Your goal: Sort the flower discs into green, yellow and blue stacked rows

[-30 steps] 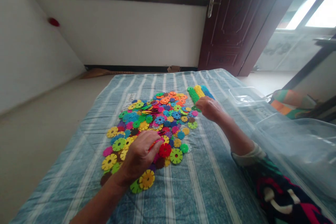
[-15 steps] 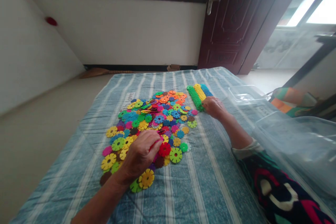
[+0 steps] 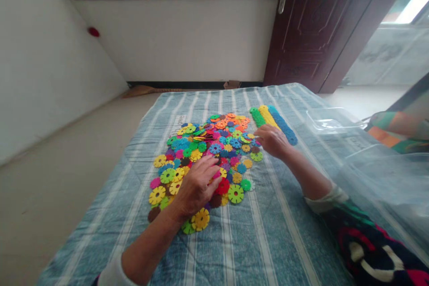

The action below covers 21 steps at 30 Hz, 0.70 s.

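Observation:
A heap of colourful notched plastic discs (image 3: 214, 148), shaped like flowers or gears, spreads over the striped cloth. My left hand (image 3: 200, 183) lies over the near part of the heap, its fingers stretched out and a little apart. At the heap's right edge is my right hand (image 3: 273, 140), fingers bent down with a gap between them; I see nothing held. Beyond it lie three overlapped rows of discs: a green row (image 3: 257, 117), a yellow row (image 3: 268, 116) and a blue row (image 3: 283, 126). My right hand covers the near ends of the green and yellow rows.
A small clear plastic tub (image 3: 330, 120) and a larger clear container (image 3: 389, 174) stand on the right side of the striped cloth (image 3: 134, 214). Past the far edge are a white wall (image 3: 174, 40) and a dark red door (image 3: 311, 27). A blurred colourful patch (image 3: 392, 129) shows at far right.
My right hand has left the near end of the green row and shifted to the heap's edge. My left hand's fingers have opened from a pinch. The view has swung slightly left.

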{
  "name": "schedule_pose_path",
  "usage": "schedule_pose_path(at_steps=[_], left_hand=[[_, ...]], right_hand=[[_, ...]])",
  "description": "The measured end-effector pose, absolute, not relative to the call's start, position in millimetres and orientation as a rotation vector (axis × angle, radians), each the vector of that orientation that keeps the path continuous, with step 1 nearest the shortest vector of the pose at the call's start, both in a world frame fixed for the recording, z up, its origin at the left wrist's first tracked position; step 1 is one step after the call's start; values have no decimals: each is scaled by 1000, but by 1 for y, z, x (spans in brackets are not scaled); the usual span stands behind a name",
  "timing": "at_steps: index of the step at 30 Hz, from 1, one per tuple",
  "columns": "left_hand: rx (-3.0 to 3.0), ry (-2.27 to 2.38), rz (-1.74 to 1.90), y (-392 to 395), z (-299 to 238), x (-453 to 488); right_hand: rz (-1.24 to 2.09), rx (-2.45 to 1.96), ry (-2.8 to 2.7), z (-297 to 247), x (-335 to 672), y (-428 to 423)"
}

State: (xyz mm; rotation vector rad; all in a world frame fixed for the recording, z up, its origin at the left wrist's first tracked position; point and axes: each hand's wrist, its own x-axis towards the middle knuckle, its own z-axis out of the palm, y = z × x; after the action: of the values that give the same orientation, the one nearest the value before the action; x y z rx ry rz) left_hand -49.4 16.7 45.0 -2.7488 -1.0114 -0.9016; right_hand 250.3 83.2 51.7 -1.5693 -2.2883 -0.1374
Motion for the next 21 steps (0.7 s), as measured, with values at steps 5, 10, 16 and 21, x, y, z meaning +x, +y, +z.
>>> schedule_pose_path(at_steps=[5,10,16,21], left_hand=[[-2822,-1067,-707,15,42,-50],[-2824,-1109,-684,15,41,-49],[-2796,-1077,-740,17,39,-46],[-2774,-1085,-777,20,35,-49]], right_hand=[[-152,-1321,-2433,43,216,73],[-199,-1365,-2439,38,202,67],[-169,-1334,-2506,38,196,62],[-116,-1144,-2557,39,187,55]])
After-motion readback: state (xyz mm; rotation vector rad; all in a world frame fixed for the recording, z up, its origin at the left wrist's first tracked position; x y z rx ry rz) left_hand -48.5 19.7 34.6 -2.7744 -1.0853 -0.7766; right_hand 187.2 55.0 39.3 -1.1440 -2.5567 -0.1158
